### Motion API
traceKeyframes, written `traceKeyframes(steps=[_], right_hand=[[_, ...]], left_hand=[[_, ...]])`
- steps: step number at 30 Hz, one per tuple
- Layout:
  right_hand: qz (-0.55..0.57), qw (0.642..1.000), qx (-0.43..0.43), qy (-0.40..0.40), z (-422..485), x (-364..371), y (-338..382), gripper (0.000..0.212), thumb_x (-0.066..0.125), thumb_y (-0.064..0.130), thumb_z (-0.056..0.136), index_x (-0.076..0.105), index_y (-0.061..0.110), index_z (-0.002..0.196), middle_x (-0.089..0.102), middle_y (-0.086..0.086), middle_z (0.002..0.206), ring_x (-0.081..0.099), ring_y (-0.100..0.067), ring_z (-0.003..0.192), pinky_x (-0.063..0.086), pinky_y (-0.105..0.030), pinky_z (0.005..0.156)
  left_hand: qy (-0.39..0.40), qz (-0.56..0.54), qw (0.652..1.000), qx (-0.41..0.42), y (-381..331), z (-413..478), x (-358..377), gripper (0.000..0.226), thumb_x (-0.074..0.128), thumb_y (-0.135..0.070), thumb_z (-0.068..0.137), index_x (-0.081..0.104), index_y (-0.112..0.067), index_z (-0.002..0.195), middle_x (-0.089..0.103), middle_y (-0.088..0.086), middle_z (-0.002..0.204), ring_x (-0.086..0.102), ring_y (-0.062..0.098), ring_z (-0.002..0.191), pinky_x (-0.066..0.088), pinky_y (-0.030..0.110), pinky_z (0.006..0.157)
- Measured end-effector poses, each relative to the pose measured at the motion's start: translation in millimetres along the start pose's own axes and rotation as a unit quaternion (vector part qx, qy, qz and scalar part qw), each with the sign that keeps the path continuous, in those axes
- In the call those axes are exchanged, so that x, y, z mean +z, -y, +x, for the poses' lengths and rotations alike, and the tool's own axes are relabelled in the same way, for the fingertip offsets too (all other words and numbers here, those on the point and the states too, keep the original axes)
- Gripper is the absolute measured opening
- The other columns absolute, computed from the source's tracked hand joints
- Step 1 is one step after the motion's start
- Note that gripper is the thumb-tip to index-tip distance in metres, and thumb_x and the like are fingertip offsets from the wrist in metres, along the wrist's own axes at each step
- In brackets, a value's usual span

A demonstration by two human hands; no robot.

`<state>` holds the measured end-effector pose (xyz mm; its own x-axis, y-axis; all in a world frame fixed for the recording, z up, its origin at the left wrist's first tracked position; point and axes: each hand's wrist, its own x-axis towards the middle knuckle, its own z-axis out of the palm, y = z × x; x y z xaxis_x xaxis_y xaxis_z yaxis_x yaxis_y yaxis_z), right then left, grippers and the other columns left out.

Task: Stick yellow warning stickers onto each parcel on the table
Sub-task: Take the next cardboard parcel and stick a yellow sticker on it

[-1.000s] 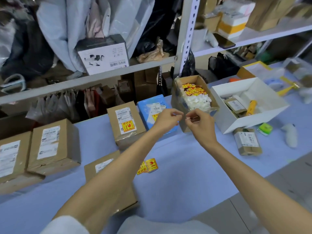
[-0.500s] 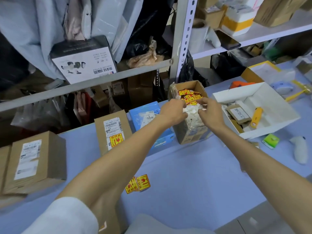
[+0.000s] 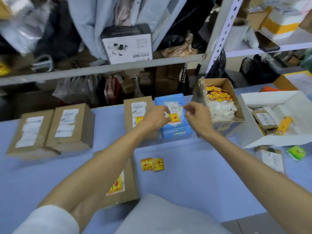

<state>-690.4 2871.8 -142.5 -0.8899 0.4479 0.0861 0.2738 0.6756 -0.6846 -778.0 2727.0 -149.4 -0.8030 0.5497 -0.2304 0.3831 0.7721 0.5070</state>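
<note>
Both hands are coming back from the brown cardboard box (image 3: pixel 227 85) of yellow warning stickers (image 3: pixel 217 95) to above the blue wrapped parcel (image 3: pixel 175 130), probably peeling one. The left hand (image 3: pixel 155 119) is pinching a white paper scrap (image 3: pixel 166 114); the right hand (image 3: pixel 196 116) is clenching its grip, contents unclear.

Beneath the left hand (image 3: pixel 155 118) and right hand (image 3: pixel 196 115), a blue wrapped parcel (image 3: pixel 175 132) bears white patches and a yellow square sticker (image 3: pixel 174 117) printed in red. Left of the left hand, brown cardboard parcels (image 3: pixel 70 127) carry white labels with dark print. Nearer than both hands, two yellow-and-red stickers (image 3: pixel 152 164) mark the pale lavender-blue table cover (image 3: pixel 194 174). Right of the right hand, an open brown carton (image 3: pixel 227 84) shows yellow-red over white.
</note>
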Motion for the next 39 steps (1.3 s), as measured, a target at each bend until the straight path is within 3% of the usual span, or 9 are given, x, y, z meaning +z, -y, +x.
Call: traceKeyframes(steps=[7,10,15,19,23,26,29,33,39], right_hand=[[0.030,0.984,-0.083,0.152,-70.9,95.7,65.5,0.025,0.057,0.002,0.078,0.072,0.005,0.098,0.073,-0.009,0.098,0.067,-0.023,0.094,0.052,-0.033,0.085],[0.021,0.975,-0.093,0.203,-96.2,123.7,77.3,0.019,0.054,0.010,0.077,0.069,0.005,0.087,0.070,-0.006,0.083,0.064,-0.023,0.082,0.049,-0.034,0.072],[0.004,0.965,-0.024,0.259,-134.1,158.6,74.6,0.014,0.058,0.016,0.080,0.060,0.008,0.091,0.067,-0.006,0.089,0.064,-0.027,0.085,0.054,-0.046,0.072],[0.067,0.969,0.052,0.231,-160.1,167.5,72.6,0.033,0.067,0.017,0.082,0.055,0.005,0.111,0.067,-0.011,0.108,0.063,-0.025,0.097,0.052,-0.041,0.083],[0.141,0.962,0.104,0.209,-179.5,167.8,68.6,0.046,0.073,0.014,0.080,0.054,0.013,0.122,0.064,-0.001,0.109,0.062,-0.018,0.099,0.051,-0.028,0.080],[0.176,0.952,0.127,0.218,-197.5,169.3,63.0,0.061,0.077,0.026,0.078,0.049,0.028,0.133,0.062,0.003,0.115,0.063,-0.017,0.100,0.055,-0.034,0.084],[0.211,0.938,0.159,0.223,-207.6,170.9,62.6,0.079,0.083,0.035,0.071,0.043,0.035,0.140,0.058,0.008,0.119,0.062,-0.009,0.099,0.055,-0.026,0.079],[0.220,0.937,0.169,0.214,-208.9,170.7,67.4,0.081,0.082,0.035,0.071,0.042,0.037,0.141,0.059,0.008,0.118,0.060,-0.001,0.094,0.051,-0.020,0.072],[0.180,0.954,0.118,0.210,-189.5,179.5,84.5,0.078,0.079,0.033,0.075,0.042,0.028,0.143,0.059,0.008,0.119,0.058,-0.008,0.100,0.045,-0.011,0.071]], left_hand=[[-0.021,-0.038,0.987,-0.153,113.4,-107.3,-6.8,0.031,0.063,-0.028,0.081,0.065,-0.023,0.111,0.067,0.006,0.112,0.061,0.028,0.107,0.050,0.036,0.089],[-0.046,-0.044,0.981,-0.183,145.3,-143.8,-5.7,0.036,0.064,-0.024,0.081,0.063,-0.021,0.116,0.061,0.010,0.117,0.056,0.029,0.113,0.047,0.035,0.091],[-0.081,-0.086,0.962,-0.245,170.7,-193.4,16.9,0.063,0.058,-0.002,0.087,0.026,-0.010,0.141,0.027,0.015,0.134,0.034,0.034,0.125,0.039,0.043,0.099],[-0.101,-0.201,0.935,-0.273,182.2,-215.6,27.5,0.069,0.068,-0.011,0.084,0.026,-0.007,0.138,0.030,0.012,0.134,0.047,0.031,0.122,0.040,0.034,0.100],[-0.096,-0.293,0.920,-0.242,189.6,-237.7,38.7,0.074,0.072,-0.014,0.079,0.034,-0.019,0.142,0.042,-0.012,0.111,0.045,0.020,0.123,0.039,0.032,0.101],[-0.105,-0.358,0.891,-0.260,197.0,-248.8,52.2,0.093,0.077,-0.020,0.077,0.020,-0.029,0.150,0.045,-0.001,0.121,0.045,0.017,0.121,0.040,0.033,0.102],[-0.126,-0.388,0.869,-0.281,201.9,-251.2,62.3,0.085,0.079,-0.025,0.075,0.030,-0.025,0.144,0.045,0.003,0.131,0.051,0.019,0.119,0.045,0.032,0.098],[-0.129,-0.395,0.872,-0.260,202.6,-251.1,63.1,0.082,0.082,-0.030,0.068,0.040,-0.029,0.138,0.049,0.000,0.127,0.055,0.019,0.115,0.049,0.042,0.098],[-0.121,-0.383,0.883,-0.244,208.1,-237.3,43.9,0.094,0.083,-0.020,0.070,0.029,-0.032,0.146,0.047,0.001,0.126,0.051,0.016,0.113,0.047,0.033,0.098]])
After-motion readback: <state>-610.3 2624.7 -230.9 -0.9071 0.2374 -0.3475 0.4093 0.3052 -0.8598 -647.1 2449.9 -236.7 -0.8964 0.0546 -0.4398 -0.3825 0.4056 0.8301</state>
